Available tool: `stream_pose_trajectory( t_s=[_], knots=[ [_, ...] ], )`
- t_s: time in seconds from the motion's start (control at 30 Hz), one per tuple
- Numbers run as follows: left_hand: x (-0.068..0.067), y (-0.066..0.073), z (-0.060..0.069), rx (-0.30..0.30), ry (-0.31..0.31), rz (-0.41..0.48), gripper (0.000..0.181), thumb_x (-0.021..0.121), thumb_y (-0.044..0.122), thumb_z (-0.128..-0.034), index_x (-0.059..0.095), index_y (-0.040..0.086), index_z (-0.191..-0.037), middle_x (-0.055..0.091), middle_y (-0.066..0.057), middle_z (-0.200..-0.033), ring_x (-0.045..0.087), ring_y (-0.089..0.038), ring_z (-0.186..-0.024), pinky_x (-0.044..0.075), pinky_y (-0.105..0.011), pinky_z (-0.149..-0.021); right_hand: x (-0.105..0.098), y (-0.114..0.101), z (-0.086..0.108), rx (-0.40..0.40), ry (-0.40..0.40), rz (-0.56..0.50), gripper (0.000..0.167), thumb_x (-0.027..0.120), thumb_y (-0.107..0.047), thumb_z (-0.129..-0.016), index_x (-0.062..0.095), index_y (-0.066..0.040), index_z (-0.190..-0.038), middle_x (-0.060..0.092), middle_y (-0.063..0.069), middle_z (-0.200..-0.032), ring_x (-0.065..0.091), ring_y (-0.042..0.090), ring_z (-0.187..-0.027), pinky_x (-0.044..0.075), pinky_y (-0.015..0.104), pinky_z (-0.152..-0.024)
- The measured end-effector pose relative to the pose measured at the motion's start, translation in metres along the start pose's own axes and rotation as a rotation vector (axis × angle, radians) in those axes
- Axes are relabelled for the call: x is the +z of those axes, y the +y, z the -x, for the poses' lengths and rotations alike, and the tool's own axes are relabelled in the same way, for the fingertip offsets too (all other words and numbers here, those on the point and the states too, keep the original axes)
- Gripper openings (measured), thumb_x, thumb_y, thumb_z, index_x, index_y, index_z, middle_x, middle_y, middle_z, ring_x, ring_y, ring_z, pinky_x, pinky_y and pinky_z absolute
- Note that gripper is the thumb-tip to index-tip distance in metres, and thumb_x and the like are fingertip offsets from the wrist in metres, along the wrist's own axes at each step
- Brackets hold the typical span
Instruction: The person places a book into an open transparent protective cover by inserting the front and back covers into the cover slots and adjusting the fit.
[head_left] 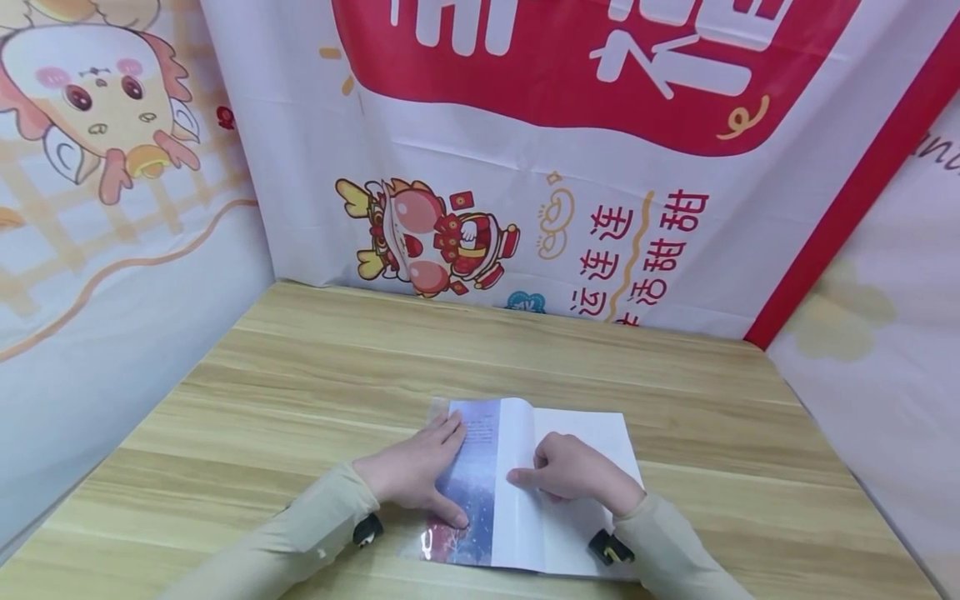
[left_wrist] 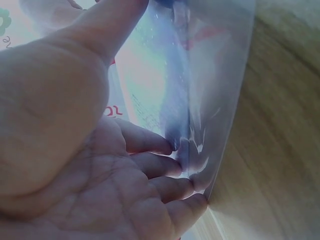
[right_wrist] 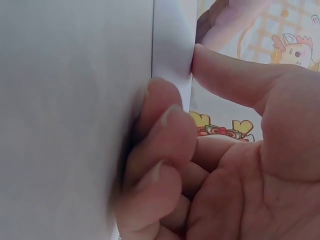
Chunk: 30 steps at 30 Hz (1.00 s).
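Open book flat on the table, beneath both hands, its spine and pages' long axis running away from the person, top edge toward the printed backdrop. Left hand, fingers straight and apart, rests on the blue-purple cover flap and clear plastic edge; right hand has fingers curled at the white page, thumb touching the fold, pinch or not cannot tell. Flap print illegible, lower right corner hidden by the sleeve.
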<state>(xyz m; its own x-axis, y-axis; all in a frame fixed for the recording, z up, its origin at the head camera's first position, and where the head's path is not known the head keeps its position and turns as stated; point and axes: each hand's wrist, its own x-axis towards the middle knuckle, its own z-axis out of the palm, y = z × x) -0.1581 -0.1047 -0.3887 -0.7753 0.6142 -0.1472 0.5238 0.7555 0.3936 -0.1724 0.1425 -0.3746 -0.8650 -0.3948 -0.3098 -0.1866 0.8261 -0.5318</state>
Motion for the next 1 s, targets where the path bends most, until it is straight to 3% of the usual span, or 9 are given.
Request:
stream_pose_trajectory(
  t_s=[0.73,1.0],
  knots=[
    [0.0003,-0.0008,-0.0010,-0.023,-0.009,0.004,0.126,0.076,0.066,-0.0674,0.021,-0.011,-0.150,0.008,-0.029,-0.157,0.007,-0.042,-0.145,0.013,-0.048,-0.116,-0.0069,0.0029,0.0003,-0.014,-0.043,-0.018,0.044,0.069,-0.047,-0.089,0.063,-0.010,-0.066,0.055,0.000,-0.055,0.048,0.013,-0.050,0.042,0.028,-0.050],
    [0.0020,-0.0018,0.0003,-0.028,-0.013,0.002,0.127,0.075,0.068,-0.0668,0.021,-0.011,-0.150,0.008,-0.029,-0.157,0.009,-0.043,-0.144,0.014,-0.048,-0.116,-0.0068,0.0023,0.0036,-0.024,-0.088,-0.035,0.048,0.068,-0.045,-0.091,0.057,-0.011,-0.058,0.045,-0.005,-0.049,0.041,0.009,-0.045,0.036,0.024,-0.044]
  ],
)
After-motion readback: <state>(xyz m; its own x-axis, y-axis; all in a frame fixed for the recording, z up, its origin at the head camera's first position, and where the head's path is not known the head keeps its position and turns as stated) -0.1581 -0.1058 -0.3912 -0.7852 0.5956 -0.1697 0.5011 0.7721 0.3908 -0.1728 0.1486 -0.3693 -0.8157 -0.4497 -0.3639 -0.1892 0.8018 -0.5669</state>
